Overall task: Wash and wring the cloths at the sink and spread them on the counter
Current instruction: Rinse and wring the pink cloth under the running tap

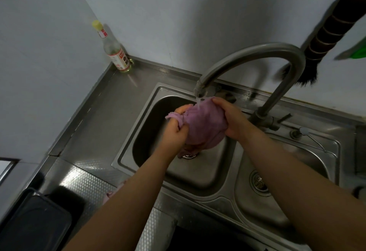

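Head view: the purple cloth (204, 124) is bunched into a wet ball over the left basin (198, 173) of the steel sink, directly under the faucet (255, 56), whose stream lands on the cloth's top, far side. The left hand (176, 130) grips the cloth's left end, fingers curled round a gathered tail that sticks out past the knuckles toward the basin's left wall. The right hand (231, 120) cups the right side of the bundle, fingers wrapped over the top and thumb underneath, pressing it inward. Loose folds hang from the bottom of the bundle toward the drain (188, 156).

The cloth's long axis runs roughly left to right between the two hands, so each hand holds one end; that suits a wring, which would call for the hands to twist in opposite directions along that line. Neither hand is nearer, and both are closed on the fabric. The step in hand looks like rinsing, with wringing not yet begun.

A second pinkish cloth (113, 192) peeks out from under the left forearm on the counter (95, 116) at the sink's front left corner; how it lies cannot be told. A bottle (115, 51) stands in the counter's far left corner against the wall. The right basin (277, 201) holds only its strainer, and a dark brush (326, 35) hangs on the wall behind the faucet.
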The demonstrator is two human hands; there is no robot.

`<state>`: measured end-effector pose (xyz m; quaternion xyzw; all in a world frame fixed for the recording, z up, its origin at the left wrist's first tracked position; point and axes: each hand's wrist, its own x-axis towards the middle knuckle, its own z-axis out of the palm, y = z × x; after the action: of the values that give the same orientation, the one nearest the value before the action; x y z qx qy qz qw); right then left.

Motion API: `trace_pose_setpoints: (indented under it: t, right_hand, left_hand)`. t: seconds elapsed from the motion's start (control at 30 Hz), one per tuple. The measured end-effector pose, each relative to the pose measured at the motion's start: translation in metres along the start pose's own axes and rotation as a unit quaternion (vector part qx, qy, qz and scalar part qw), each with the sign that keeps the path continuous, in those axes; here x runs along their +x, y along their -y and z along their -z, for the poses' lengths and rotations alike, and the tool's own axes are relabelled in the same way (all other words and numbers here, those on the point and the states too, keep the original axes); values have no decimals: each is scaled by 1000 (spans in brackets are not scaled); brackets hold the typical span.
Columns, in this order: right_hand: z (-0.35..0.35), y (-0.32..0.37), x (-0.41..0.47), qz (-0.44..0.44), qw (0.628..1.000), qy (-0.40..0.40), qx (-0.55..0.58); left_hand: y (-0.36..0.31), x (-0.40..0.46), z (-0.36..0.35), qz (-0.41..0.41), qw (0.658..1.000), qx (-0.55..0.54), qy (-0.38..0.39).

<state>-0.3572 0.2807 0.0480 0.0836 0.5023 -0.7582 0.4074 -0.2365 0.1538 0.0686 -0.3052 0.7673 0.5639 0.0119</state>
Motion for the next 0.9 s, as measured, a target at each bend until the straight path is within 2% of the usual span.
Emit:
trace_pose_setpoints:
  t: [0.07,0.13,0.2,0.27,0.3,0.33,0.37,0.43,0.47,0.53,0.63,0.77,0.83,0.9]
  right_hand:
    - [-7,0,-4,-1,1000,17,-21]
    - [-19,6,-13,16,991,64,-116]
    - [-33,14,-20,66,954,97,-275]
    - [-37,21,-16,144,903,50,-402]
    - [-38,21,-13,177,891,19,-418]
    - [-38,21,-13,193,898,-4,-396]
    - [-36,20,-14,184,920,-7,-346]
    - [-33,5,-15,123,956,66,-256]
    - [-32,-8,-17,98,958,102,-249]
    - [-26,-35,-19,78,936,117,-323]
    - [-16,-60,-15,65,897,88,-427]
    - [-5,-64,-4,97,861,-51,-497]
    - [0,-59,-2,127,838,-79,-524]
    - [3,-50,-1,139,838,-80,-521]
  left_hand:
    - [-6,-5,-4,-25,997,-60,46]
    - [-14,-5,-9,-31,992,-70,102]
    - [-16,2,-14,-2,993,-34,117]
    - [-19,14,-12,18,997,11,70]
    - [-21,19,-10,28,999,12,44]
    - [-25,22,-8,36,999,-8,26]
    - [-30,25,-6,38,999,-35,13]
    - [-41,31,-3,37,996,-80,-12]
    - [-46,34,-1,37,995,-93,-26]
    - [-55,40,4,28,992,-116,-47]
    - [-62,44,13,25,988,-146,-43]
    - [-69,41,23,18,980,-196,-18]
    - [-68,41,29,13,983,-181,-21]
    - [-64,43,36,27,991,-124,-32]
